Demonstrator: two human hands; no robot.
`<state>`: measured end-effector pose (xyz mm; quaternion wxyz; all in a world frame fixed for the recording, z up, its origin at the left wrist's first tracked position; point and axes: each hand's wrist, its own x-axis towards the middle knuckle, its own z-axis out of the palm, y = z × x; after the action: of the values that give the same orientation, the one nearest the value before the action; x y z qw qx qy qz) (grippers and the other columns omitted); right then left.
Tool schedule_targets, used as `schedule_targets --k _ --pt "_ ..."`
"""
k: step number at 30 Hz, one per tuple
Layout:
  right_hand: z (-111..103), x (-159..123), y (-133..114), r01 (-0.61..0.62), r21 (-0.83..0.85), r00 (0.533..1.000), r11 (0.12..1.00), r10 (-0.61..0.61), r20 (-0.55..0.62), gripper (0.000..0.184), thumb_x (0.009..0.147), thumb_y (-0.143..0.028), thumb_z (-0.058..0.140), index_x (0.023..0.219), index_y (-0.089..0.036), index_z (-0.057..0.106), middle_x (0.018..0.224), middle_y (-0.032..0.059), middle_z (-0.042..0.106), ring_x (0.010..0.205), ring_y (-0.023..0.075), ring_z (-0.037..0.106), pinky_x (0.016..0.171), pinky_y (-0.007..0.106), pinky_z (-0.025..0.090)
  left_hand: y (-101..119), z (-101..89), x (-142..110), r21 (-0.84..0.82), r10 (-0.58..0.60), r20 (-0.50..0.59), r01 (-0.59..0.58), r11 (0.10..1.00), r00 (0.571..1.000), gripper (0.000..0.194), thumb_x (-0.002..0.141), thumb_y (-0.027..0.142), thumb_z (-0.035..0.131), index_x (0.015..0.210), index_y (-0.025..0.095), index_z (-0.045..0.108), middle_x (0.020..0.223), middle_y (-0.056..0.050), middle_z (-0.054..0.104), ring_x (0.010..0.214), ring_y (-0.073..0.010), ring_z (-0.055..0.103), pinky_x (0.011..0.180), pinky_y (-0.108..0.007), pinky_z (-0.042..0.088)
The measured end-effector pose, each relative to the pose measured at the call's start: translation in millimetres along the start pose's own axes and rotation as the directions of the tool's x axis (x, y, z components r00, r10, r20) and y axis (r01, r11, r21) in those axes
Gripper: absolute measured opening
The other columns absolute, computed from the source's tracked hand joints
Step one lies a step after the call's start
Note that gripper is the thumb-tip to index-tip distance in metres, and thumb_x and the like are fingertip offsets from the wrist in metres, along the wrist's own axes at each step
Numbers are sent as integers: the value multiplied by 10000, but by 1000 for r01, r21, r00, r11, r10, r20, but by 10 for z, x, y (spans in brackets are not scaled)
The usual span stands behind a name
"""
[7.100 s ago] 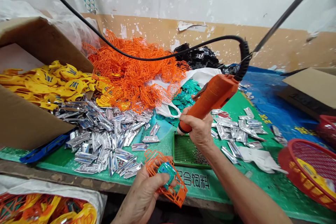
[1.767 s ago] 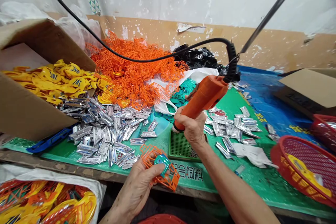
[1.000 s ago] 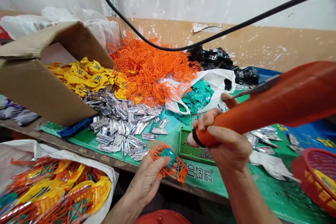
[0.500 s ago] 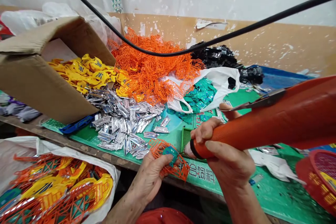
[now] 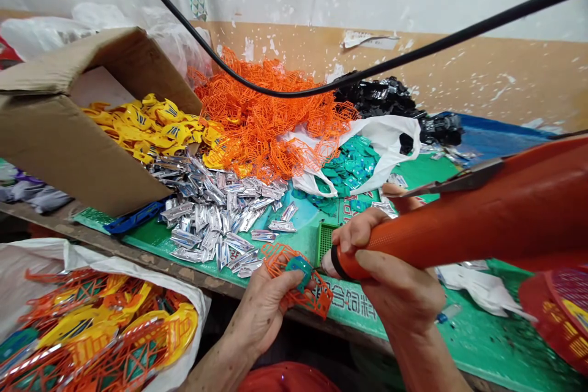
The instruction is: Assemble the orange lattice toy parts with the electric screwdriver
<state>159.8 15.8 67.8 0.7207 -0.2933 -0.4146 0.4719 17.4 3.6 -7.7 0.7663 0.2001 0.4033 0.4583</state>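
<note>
My left hand [image 5: 261, 306] is closed on an orange plastic lattice frame [image 5: 280, 257], its thumb pressing a small teal plastic piece [image 5: 301, 271] against it. Wrapped round the front of a red-orange power screwdriver [image 5: 427, 233] is my right hand [image 5: 395, 275], with a finger up by the metal lever. The screwdriver lies aslant, its pale nose [image 5: 327, 263] pointing left. A thin dark bit runs from the nose to the right side of the teal piece; its exact contact is too small to tell. Just behind the nose stands a small green basket [image 5: 325, 237].
Silver parts [image 5: 211, 220], yellow parts [image 5: 160, 125] in a tipped cardboard box [image 5: 64, 153], orange frames [image 5: 271, 110], teal pieces [image 5: 353, 165] and black parts [image 5: 381, 98] lie piled behind. A black cable [image 5: 275, 93] hangs across. A bag of assemblies [image 5: 114, 331] is at left; a red basket [image 5: 542, 300] at right.
The screwdriver's rear end has dropped slightly and the cable has shifted a little. Both hands keep nearly the same place and the same hold.
</note>
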Motion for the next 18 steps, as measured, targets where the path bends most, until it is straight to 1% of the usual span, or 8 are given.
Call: schedule_targets --k 4,7,10,14,18 --pt "-4 6 -3 17 -22 1000 1000 -17 -6 574 624 -70 709 1113 -341 580 663 -64 621 589 116 583 639 292 522 7 3 -2 -1 -5 -13 5 1000 1000 309 635 179 802 917 184 676 812 1 702 673 -152 647 612 -254 501" --pt "-3 5 4 2 -31 1000 1000 -3 -16 565 608 -70 704 1098 -323 583 648 -66 610 581 123 577 612 294 518 17 17 -13 2 -7 -22 7 1000 1000 346 624 185 807 944 184 675 820 -7 709 670 -158 653 622 -264 506" --pt "4 -10 15 -3 -40 1000 999 2 -9 553 603 -70 706 1088 -306 586 644 -61 605 577 129 577 590 299 516 21 20 -20 0 -7 -10 7 1000 1000 365 627 191 803 969 186 677 852 -16 717 663 -162 660 636 -275 511" --pt "9 -30 34 -1 -58 1000 998 1 -7 513 620 -77 711 1053 -325 589 661 -72 606 590 119 577 624 299 528 9 -2 -12 0 -2 8 2 1000 1000 355 654 199 790 991 195 679 898 -25 723 686 -170 669 659 -285 516" --pt "-7 -37 45 -6 -50 1000 999 6 1 523 630 -94 731 1077 -322 583 674 -69 612 600 125 587 637 307 536 2 -13 -3 10 -5 32 5 1000 999 321 665 208 784 973 179 696 893 -41 727 696 -171 668 654 -275 515"
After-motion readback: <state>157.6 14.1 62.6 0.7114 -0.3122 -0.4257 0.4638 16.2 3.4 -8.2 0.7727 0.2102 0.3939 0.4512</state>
